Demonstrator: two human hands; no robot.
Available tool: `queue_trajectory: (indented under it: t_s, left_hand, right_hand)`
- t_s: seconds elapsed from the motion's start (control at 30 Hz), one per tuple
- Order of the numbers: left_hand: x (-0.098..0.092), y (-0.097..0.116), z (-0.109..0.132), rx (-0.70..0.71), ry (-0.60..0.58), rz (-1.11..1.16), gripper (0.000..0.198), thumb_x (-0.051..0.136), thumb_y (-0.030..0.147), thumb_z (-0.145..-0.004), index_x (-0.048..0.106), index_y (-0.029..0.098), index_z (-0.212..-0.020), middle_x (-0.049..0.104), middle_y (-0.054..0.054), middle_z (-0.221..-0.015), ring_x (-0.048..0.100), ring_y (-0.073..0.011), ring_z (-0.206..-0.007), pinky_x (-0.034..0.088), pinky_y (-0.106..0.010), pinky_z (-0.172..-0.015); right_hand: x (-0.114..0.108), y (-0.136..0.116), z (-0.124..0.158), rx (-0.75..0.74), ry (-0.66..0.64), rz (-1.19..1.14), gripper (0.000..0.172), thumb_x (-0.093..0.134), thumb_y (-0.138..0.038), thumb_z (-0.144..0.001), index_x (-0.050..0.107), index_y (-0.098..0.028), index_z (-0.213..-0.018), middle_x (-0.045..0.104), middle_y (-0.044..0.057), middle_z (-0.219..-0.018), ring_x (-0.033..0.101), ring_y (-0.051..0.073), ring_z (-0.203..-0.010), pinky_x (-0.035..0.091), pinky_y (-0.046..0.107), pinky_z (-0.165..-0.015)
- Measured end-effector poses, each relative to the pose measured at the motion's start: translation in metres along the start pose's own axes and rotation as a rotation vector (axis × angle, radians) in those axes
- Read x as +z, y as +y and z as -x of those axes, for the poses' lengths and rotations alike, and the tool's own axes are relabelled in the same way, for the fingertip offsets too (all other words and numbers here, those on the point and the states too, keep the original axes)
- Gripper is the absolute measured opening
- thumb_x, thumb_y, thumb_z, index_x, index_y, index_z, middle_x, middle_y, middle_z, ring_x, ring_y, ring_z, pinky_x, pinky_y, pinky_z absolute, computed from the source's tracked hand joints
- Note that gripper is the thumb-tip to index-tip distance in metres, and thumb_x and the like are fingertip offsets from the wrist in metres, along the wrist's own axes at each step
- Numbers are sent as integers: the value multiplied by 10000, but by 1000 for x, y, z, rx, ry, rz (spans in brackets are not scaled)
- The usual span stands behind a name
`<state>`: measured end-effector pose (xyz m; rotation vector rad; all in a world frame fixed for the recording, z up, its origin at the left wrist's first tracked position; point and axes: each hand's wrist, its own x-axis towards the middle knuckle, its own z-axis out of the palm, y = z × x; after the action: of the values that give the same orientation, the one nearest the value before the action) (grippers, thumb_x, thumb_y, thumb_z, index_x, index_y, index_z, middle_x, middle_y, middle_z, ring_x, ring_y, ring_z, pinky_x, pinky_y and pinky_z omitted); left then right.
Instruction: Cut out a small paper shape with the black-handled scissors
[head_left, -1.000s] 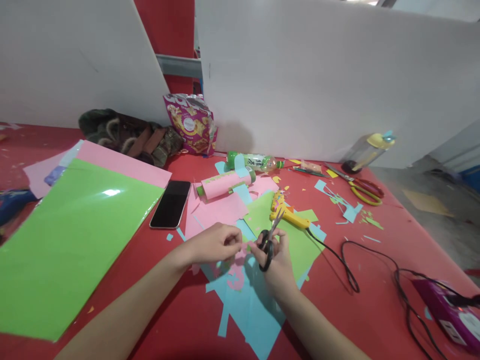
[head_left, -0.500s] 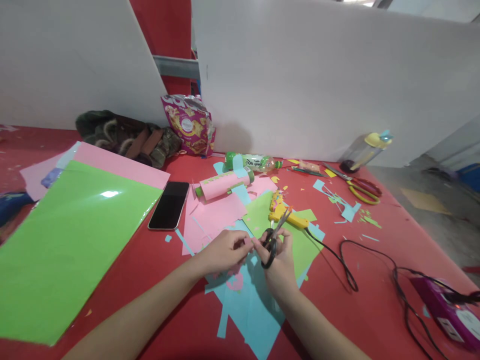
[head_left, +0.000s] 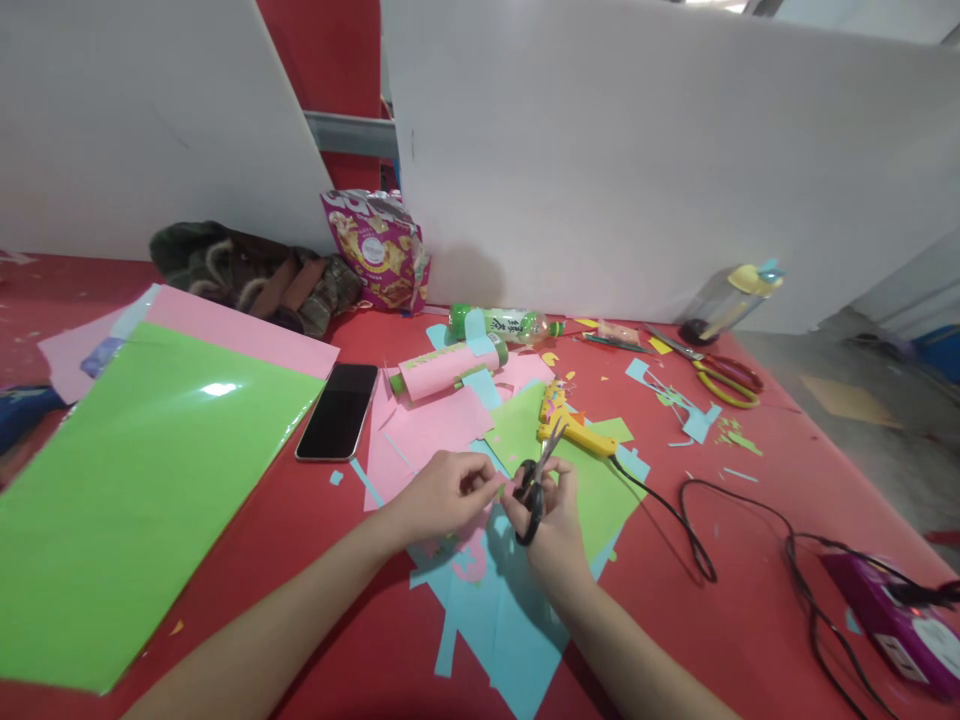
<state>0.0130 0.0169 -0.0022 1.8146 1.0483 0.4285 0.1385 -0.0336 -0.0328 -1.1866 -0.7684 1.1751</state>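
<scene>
My right hand (head_left: 553,515) has its fingers round a pair of black-handled scissors (head_left: 531,505), whose blades point up and away from me. Thumb and forefinger of my left hand (head_left: 450,492) are pinched on a small scrap of paper, mostly hidden by the fingertips, close to my right thumb. Both hands hover over light blue paper (head_left: 517,630) and a green sheet (head_left: 607,500). Under the left hand lies a pink paper cut-out (head_left: 471,560). Just beyond the scissors rests a yellow hot glue gun (head_left: 577,430).
A phone (head_left: 337,412), green sheets in a plastic sleeve (head_left: 165,480) and a pink-wrapped bottle (head_left: 446,370) lie around. Farther back are a green-labelled bottle (head_left: 506,325), a snack bag (head_left: 379,250), large scissors (head_left: 724,380) and a tumbler (head_left: 731,300). A cord runs toward a purple power strip (head_left: 892,620).
My right hand has shifted slightly left and toward me with the scissors, whose blades now point more upright. The left hand has turned a little and stays pinched.
</scene>
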Motion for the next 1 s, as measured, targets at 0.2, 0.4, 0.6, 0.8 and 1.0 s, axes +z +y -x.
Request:
queue_trajectory:
  t_s: [0.2,0.4,0.6,0.8,1.0]
  left_hand:
    - [-6,7,2,16,-75,-76,261,418,290,-788,538,132,-617,524,21,-488,408,-69,-433,312,-179,-435]
    - [-4,0,1,22,-56,-30,231,399,262,-787,530,139,-642,494,30,-512,426,-74,-467,311,-175,-449]
    - [-3,-4,0,21,-103,34,212,364,209,-789,495,147,-634,461,46,-489,436,-72,-461,331,-173,-471]
    - [-4,1,0,55,-88,-42,287,376,253,-798,487,146,-556,460,37,-464,420,-77,-466,325,-176,-461]
    - [-5,-1,0,42,-101,-29,296,375,259,-799,519,138,-570,524,20,-473,445,-80,-465,337,-178,-462]
  right_hand:
    - [2,-3,0,18,-43,0,367,612,-152,-608,303,-243,-784,451,-85,-658,445,62,-521,354,177,-487]
    - [0,-3,0,27,-33,7,361,606,-160,-612,302,-246,-788,449,-80,-676,437,67,-533,333,177,-477]
    - [-1,-2,0,41,0,0,355,604,-150,-605,309,-245,-778,451,-78,-688,452,75,-582,350,187,-525]
    - [0,-4,0,31,-10,12,358,597,-145,-602,306,-246,-784,450,-78,-680,437,73,-551,325,183,-482]
    - [-1,-2,0,19,-14,23,343,595,-151,-623,309,-242,-788,451,-73,-685,438,76,-564,333,187,-493]
